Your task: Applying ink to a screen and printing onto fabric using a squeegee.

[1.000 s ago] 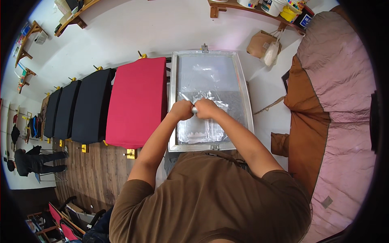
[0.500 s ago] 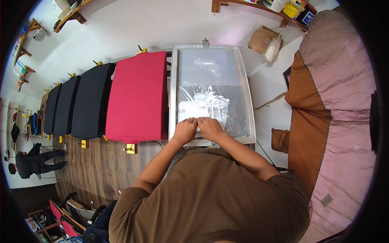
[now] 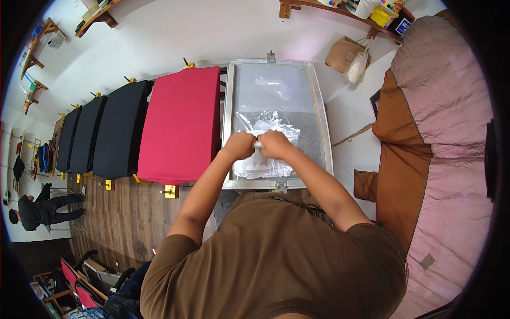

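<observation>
In front of me lies a screen printing frame (image 3: 227,117) with a pale rim and grey mesh, clear film along its sides and white ink smeared over its near half. My left hand (image 3: 240,146) and my right hand (image 3: 276,144) are closed side by side over the near half of the mesh. Between them shows a short pale stretch of a squeegee (image 3: 258,144); the fists hide most of it. White ink (image 3: 260,169) covers the mesh on my side of the hands.
Left of the frame stands a board covered in red fabric (image 3: 179,125), then several black-covered boards (image 3: 121,130). Clamps (image 3: 271,56) sit at the frame's ends. Pink and brown cloth (image 3: 451,117) hangs at right. A shelf with tubs (image 3: 366,7) is above; a person (image 3: 45,207) stands far left.
Both closed hands have moved away from my body over the mesh, from near the frame's close edge toward its middle. More white ink shows on my side of them.
</observation>
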A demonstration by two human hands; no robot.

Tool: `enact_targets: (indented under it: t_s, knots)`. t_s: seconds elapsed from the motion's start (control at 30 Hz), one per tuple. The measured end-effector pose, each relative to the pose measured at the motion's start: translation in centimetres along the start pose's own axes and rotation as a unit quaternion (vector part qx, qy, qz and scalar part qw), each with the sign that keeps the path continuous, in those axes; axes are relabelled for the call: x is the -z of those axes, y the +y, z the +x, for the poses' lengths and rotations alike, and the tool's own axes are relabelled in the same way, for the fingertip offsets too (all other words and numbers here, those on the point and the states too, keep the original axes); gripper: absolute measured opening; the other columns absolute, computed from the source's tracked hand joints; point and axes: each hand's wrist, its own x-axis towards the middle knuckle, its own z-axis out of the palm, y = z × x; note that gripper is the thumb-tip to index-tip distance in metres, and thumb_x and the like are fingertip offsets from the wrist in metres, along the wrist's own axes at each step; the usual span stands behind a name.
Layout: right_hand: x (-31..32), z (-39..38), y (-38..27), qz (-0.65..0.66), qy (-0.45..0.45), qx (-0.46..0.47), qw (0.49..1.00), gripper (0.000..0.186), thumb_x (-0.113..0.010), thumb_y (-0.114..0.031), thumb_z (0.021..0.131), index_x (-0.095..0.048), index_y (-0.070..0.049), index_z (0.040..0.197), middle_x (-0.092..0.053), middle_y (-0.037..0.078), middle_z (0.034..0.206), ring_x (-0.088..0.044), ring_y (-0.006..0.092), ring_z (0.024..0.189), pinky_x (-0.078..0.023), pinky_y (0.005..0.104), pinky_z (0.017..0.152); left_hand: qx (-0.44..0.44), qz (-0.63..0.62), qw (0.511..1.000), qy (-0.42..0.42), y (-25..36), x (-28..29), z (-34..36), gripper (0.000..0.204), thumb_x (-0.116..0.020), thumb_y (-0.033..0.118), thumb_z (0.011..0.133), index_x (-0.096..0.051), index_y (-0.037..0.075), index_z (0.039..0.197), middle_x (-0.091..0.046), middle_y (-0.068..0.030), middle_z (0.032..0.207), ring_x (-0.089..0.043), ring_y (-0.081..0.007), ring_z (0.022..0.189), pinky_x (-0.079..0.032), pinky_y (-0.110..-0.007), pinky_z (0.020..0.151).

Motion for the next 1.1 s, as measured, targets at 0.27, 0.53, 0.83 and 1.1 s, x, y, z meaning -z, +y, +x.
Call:
enact_targets:
  t_s: [0.27,0.53,0.83,1.1]
  knots:
    - [0.0,2.0,0.8,-0.009,-0.021,-0.011,1.000,0.020,-0.071,-0.017,0.071,-0.074,-0.005,0.087,-0.072,0.021,0.087,-0.071,0.0405,0.083,-0.058,0.0485,0.078,0.014,0.009,1.000,-0.027,-1.0,-0.5,2.3,0.013,-0.070,0.012,0.074,-0.075,0.005,0.084,-0.073,-0.0218,0.088,-0.071,-0.0403,0.086,-0.058,-0.049,0.080]
    - [-1.6,-1.9,-1.3,-0.005,-0.034,0.013,0.999,0.022,-0.071,-0.018,0.070,-0.072,-0.001,0.083,-0.069,0.025,0.076,-0.071,0.0416,0.076,-0.059,0.0497,0.074,-0.007,0.023,1.000,-0.017,0.5,-3.2,-2.1,0.012,-0.064,0.012,0.078,-0.074,0.005,0.079,-0.071,-0.0235,0.080,-0.072,-0.0399,0.075,-0.059,-0.049,0.071]
    - [-2.5,-5.8,-3.1,0.037,-0.057,0.026,0.997,0.016,-0.069,-0.016,0.069,-0.069,-0.003,0.077,-0.069,0.022,0.075,-0.069,0.0411,0.074,-0.057,0.0504,0.071,0.001,-0.003,0.998,-0.056,3.6,-3.0,-6.4,0.012,-0.063,0.012,0.078,-0.073,0.004,0.077,-0.070,-0.0234,0.078,-0.071,-0.0404,0.075,-0.058,-0.049,0.071]
    - [1.9,0.0,-0.4,0.041,-0.033,-0.002,0.999,0.019,-0.068,-0.014,0.069,-0.074,-0.003,0.084,-0.072,0.023,0.088,-0.071,0.0406,0.086,-0.058,0.0477,0.078,0.000,0.017,0.999,-0.041,0.1,0.8,0.5,0.013,-0.065,0.012,0.078,-0.075,0.007,0.085,-0.072,-0.0217,0.087,-0.072,-0.0397,0.086,-0.058,-0.049,0.078]
